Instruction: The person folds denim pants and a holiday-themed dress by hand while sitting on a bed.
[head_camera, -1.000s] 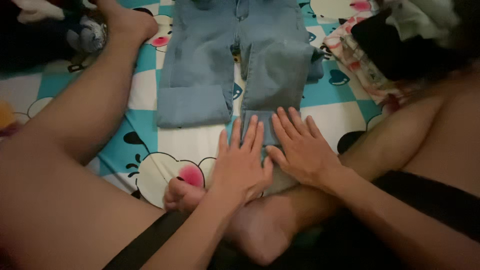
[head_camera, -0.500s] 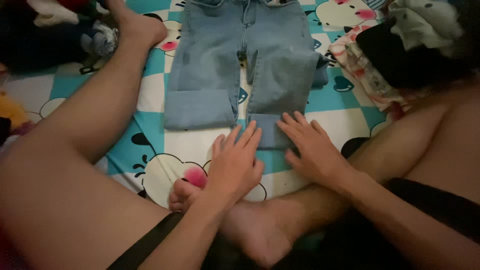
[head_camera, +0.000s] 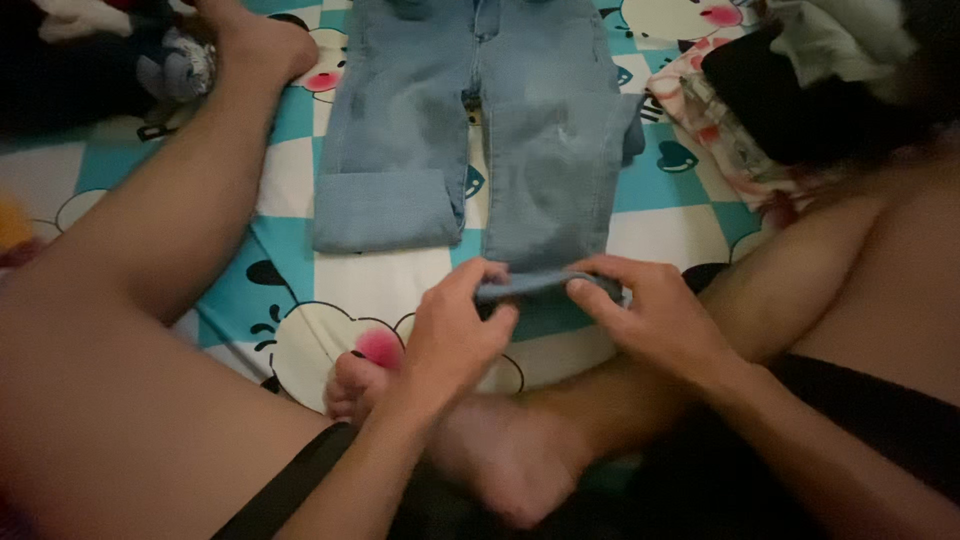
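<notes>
A second ago my palms lay flat on the hem; now both have curled. My left hand (head_camera: 455, 325) and right hand (head_camera: 655, 315) pinch the hem of the jeans (head_camera: 480, 130) — fingers closed on the denim, lifting its edge. The jeans lie spread on the checked bedsheet (head_camera: 680, 190) between my legs — the other leg's cuff already turned up.

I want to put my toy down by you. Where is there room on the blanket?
Bare blanket shows below the folded jeans leg, beside the left hand. Another patch lies between the jeans and the clothes pile. It is crowded where both hands, the right hand too, grip the hem.
</notes>
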